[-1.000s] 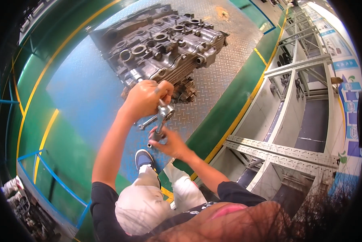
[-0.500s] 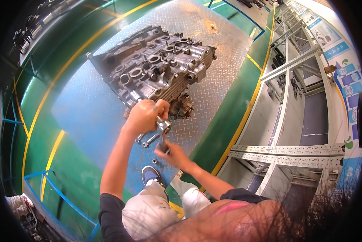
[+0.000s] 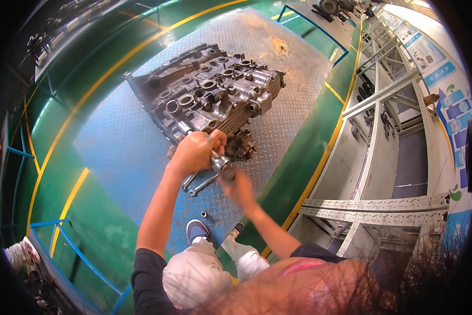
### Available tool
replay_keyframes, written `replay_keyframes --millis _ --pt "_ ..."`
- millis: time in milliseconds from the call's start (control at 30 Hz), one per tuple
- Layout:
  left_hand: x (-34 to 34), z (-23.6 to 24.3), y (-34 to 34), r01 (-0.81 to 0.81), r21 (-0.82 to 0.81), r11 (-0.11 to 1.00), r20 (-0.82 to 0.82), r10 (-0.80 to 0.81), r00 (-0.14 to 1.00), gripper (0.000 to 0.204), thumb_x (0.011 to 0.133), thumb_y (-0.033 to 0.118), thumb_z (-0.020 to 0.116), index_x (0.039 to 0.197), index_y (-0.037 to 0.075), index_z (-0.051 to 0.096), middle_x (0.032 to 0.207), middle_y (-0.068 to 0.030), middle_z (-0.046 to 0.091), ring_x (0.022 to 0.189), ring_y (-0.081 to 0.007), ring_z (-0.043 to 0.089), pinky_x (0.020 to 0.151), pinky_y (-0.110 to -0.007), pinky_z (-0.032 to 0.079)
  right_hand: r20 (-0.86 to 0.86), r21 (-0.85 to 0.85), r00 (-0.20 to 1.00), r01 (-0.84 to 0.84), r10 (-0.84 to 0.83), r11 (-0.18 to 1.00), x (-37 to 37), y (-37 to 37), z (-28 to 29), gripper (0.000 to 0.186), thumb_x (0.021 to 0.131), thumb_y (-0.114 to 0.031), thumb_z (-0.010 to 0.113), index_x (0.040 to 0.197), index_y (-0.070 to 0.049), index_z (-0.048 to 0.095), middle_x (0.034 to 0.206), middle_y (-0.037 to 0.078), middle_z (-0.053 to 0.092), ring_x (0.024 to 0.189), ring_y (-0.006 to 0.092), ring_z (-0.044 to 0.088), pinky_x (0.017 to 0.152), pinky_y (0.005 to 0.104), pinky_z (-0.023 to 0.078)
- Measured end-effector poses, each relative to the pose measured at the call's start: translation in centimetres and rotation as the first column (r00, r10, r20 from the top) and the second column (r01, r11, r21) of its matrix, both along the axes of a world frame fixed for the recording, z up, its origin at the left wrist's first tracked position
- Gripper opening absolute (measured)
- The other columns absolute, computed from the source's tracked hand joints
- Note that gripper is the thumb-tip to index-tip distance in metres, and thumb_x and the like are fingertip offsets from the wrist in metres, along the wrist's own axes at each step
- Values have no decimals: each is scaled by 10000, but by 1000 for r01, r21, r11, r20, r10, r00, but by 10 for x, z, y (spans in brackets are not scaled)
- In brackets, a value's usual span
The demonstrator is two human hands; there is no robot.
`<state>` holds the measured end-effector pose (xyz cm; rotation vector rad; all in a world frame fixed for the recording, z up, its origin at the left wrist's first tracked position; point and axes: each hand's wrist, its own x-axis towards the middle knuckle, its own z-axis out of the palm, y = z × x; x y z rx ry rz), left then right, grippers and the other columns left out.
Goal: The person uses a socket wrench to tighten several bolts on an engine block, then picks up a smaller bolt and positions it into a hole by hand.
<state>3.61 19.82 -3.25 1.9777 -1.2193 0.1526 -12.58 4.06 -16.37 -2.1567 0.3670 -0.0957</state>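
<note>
My left hand (image 3: 195,151) is closed around the shaft of a chrome socket ratchet, whose round head (image 3: 221,163) sticks out beside the thumb. Beyond the knuckles, a bright socket end (image 3: 184,127) meets the near side of a grey metal engine (image 3: 209,89). My right hand (image 3: 239,190), smeared by motion, is closed at the ratchet's handle just below the head; the handle is mostly hidden. Beneath the hands, two wrenches, one of them a longer wrench (image 3: 204,185), lie on the patterned metal plate (image 3: 293,100). A small metal socket or nut (image 3: 204,214) lies near my shoe.
The engine stands on the plate, with a rusty lower part (image 3: 241,146) at its near right side. Green floor with yellow lines (image 3: 70,197) surrounds the plate. A pale metal rack (image 3: 372,205) runs along the right. Blue rails (image 3: 83,257) stand at left.
My right hand has swung up and to the right with the ratchet handle. The left hand keeps its grip on the shaft. The whole view has shifted slightly.
</note>
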Motion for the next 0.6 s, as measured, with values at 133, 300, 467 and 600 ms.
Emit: replay_keyframes --millis 133,300,467,600 --pt "5 -16 4 28 -74 997 23 -26 999 397 697 -36 746 1014 84 539 713 -5 680 624 -263 663 594 -384 518 -116 528 928 -245 355 813 -28 38 31 315 931 -249 773 1122 -14 688 983 156 759 862 310 744 807 443 566" --pt "1 -9 3 -7 -8 1000 37 7 999 383 682 -17 755 984 90 545 707 1 666 622 -263 651 614 -384 515 359 -122 920 214 -157 969 29 -66 38 397 784 38 743 1170 -42 697 1093 163 702 1025 304 678 913 415 538" --pt "1 -9 3 -5 -47 999 42 7 999 380 676 -19 760 971 99 552 736 0 678 623 -266 655 604 -380 515 546 -302 826 349 -139 887 58 -66 74 465 727 78 762 1164 -51 673 1140 148 671 1133 344 610 1027 423 452" --pt "4 -12 3 14 -115 993 36 -9 999 397 669 -38 756 978 98 548 729 4 687 629 -262 669 593 -376 514 23 41 999 -38 37 998 -19 5 14 310 876 -188 816 1106 -39 672 948 184 713 881 345 701 809 441 544"
